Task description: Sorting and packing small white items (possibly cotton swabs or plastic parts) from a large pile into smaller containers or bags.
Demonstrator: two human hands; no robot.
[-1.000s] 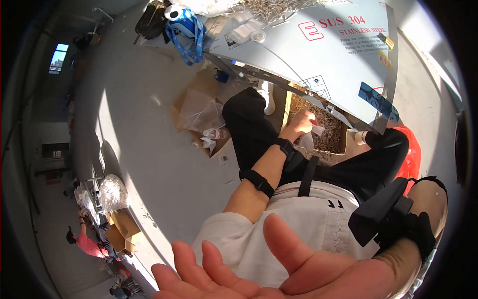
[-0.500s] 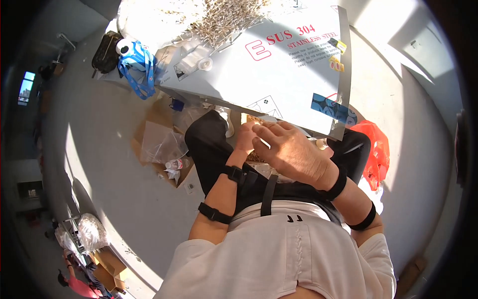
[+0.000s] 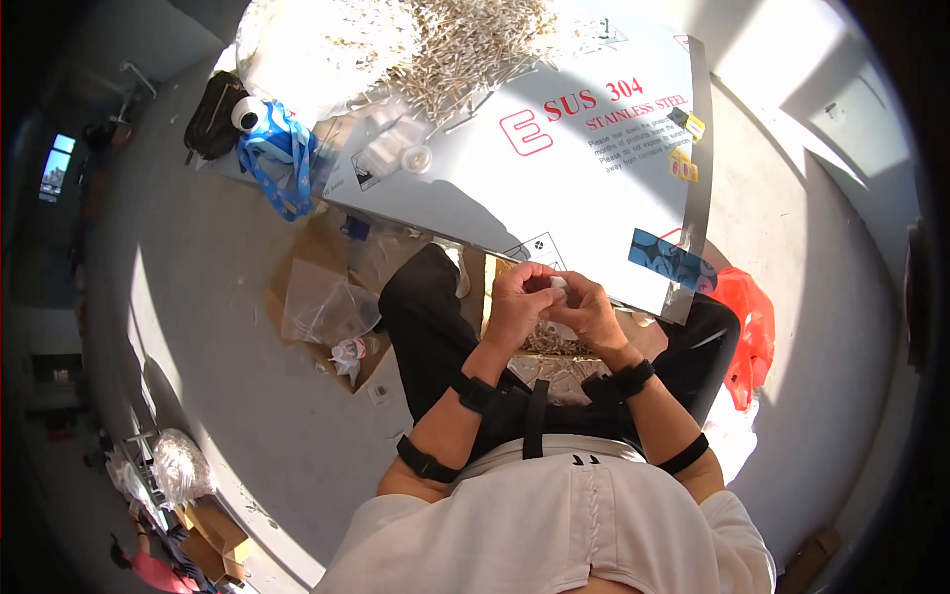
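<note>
My left hand [image 3: 517, 311] and my right hand [image 3: 594, 315] were close together in front of my lap, with fingers curled inward and narrowed on a small white piece [image 3: 559, 287]. It sat between my fingertips, and they covered so much of it that I could not tell its whole shape, or which hand bore more of the grip. I judged it very light, so weight would hardly matter; it might have been thin plastic or something softer, and a hard squeeze could have dented it. If its surface was smooth, it could have slid out, so the better hold seemed a gentle pinch at opposite sides, thumb against forefinger, leaving the top uncovered. Under my hands was a cardboard box [image 3: 488, 300] with thin pale sticks [image 3: 550, 343] inside, where a dropped piece would be awkward to find. Just beyond my fingers was the edge of the metal-topped table [image 3: 604, 213].
</note>
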